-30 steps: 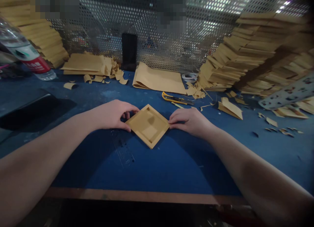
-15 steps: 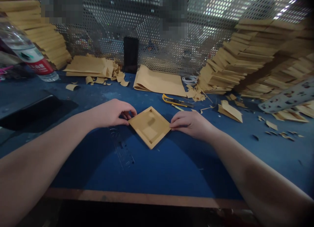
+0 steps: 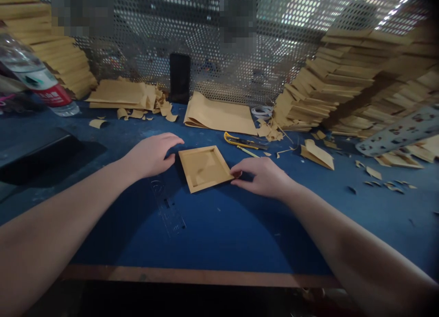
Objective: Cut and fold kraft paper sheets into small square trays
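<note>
A square, shallow tray of brown kraft paper or card lies on the blue tabletop in front of me, with a raised folded border all round. My right hand pinches its right corner between thumb and fingers. Just off its left corner is my left hand, fingers and thumb apart, holding nothing. Below the left hand lies a clear plastic stencil ruler. Behind the tray are a yellow utility knife and a thin pale green stick.
Folded brown paper lies at the back beside an upright black phone. Tall paper stacks lean against the perforated metal screen. A water bottle stands left; paper scraps lie at right.
The tray has turned on the table, from a diamond position to a squarer one. My left hand has let go of its left corner and opened; my right hand keeps its hold.
</note>
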Available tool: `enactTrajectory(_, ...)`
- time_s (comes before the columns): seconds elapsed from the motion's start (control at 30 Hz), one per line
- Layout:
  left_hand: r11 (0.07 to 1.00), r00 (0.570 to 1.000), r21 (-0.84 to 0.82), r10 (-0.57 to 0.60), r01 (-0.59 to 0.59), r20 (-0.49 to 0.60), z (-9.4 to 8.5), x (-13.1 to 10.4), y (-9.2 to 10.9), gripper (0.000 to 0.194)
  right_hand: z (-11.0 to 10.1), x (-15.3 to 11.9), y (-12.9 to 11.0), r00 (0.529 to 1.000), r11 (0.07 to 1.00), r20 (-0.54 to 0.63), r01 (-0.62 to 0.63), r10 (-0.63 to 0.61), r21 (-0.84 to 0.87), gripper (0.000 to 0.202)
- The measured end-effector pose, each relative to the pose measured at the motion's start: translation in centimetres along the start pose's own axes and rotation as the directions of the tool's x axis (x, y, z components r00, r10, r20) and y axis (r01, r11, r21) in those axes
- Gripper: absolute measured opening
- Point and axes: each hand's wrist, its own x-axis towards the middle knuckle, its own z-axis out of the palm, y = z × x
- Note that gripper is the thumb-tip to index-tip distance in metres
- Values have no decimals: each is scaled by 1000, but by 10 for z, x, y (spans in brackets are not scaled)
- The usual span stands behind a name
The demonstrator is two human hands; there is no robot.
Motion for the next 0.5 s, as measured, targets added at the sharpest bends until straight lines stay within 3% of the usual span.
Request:
enactTrajectory(0.13, 998, 998, -12, -55, 56, 21, -4, -4, 10, 54, -1, -1, 1, 1000, 1000, -22, -6, 7, 30, 16)
enactTrajectory(0.37, 996, 981, -49, -65, 75, 182, 3, -16, 33, 116, 3, 1, 1, 1000, 1000, -6, 23, -23, 14, 10)
enactTrajectory(0.5, 992, 959, -58, -97, 116, 267, 5, -18, 41, 120, 4, 2, 2, 998, 997, -3, 69, -68, 38, 9)
